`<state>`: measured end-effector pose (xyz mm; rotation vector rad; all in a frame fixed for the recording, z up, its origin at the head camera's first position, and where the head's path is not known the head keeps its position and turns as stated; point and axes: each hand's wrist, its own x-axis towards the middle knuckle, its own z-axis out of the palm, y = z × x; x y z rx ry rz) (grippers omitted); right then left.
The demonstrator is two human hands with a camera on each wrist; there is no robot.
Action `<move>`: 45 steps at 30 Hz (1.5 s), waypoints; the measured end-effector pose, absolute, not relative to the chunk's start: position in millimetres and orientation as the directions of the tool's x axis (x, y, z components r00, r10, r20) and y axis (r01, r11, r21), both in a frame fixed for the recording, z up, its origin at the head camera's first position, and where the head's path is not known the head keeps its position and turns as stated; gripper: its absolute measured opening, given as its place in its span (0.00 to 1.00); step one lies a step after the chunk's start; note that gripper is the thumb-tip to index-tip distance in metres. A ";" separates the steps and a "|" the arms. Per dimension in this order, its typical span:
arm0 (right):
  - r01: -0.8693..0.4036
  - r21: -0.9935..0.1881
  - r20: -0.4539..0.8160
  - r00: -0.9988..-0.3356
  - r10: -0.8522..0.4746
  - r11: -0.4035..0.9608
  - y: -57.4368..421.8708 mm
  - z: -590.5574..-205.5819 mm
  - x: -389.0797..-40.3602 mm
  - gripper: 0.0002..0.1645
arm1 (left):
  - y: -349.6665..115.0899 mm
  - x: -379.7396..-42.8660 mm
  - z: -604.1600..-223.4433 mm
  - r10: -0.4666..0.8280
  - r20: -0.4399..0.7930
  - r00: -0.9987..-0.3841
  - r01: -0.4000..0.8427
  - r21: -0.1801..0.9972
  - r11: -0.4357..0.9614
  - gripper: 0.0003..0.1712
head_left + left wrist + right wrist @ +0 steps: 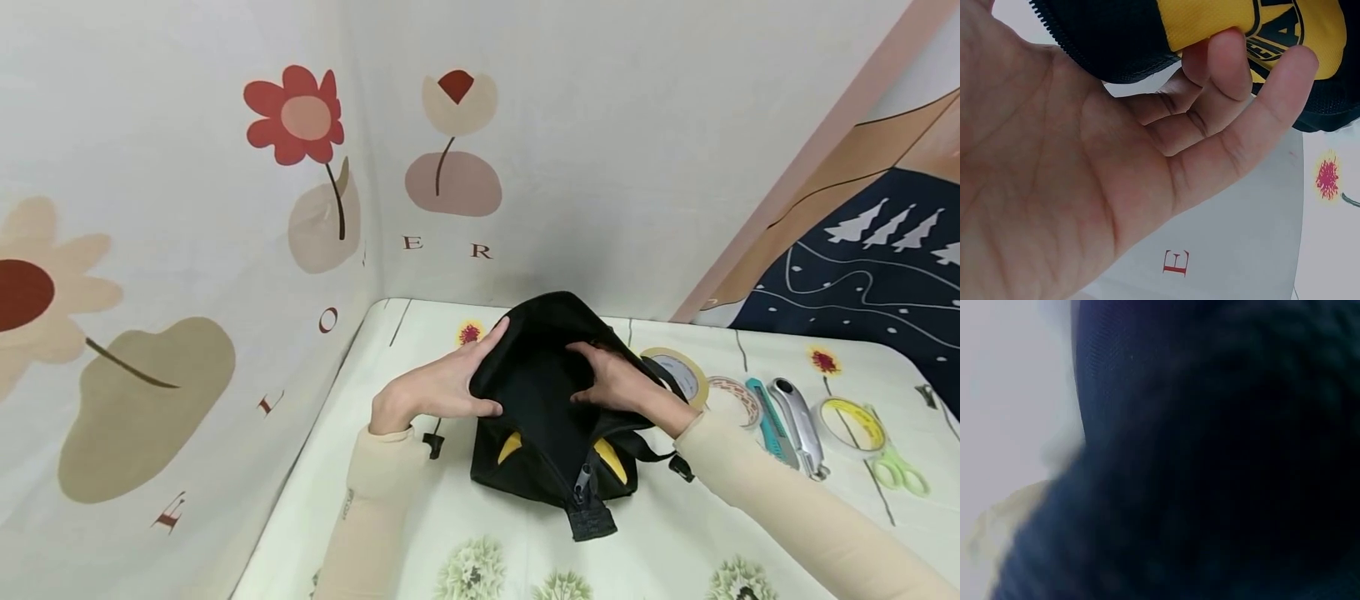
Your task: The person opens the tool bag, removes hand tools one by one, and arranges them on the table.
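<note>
A black zip bag (525,454) with yellow patches stands on the table, its wide mouth gaping upward. My left hand (442,387) holds the bag's left side at the rim, thumb near the front edge. In the left wrist view, that hand's bent fingers (1229,69) touch the outside, by a yellow panel (1204,22) with dark lettering. My right hand (618,379) reaches into the mouth from the right, thumb and fingers apart, nothing visible between them. Dark, blurred fabric (1210,456) fills most of the right wrist view and hides that hand.
Right of the bag lie a tan tape roll (696,375), a patterned tape roll (750,400), a teal utility knife (772,425), a silver-grey tool (798,425), a yellow-cored tape roll (828,429) and green scissors (903,471). Printed cloth walls (600,150) rise behind and left.
</note>
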<state>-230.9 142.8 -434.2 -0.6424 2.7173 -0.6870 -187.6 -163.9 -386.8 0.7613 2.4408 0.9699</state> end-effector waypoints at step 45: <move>-0.328 -0.790 0.029 -0.864 -0.503 0.517 137.1 -483.7 -224.6 0.42 | -164.0 -187.0 -387.0 0.603 -0.185 -0.776 0.328 0.698 0.637 0.69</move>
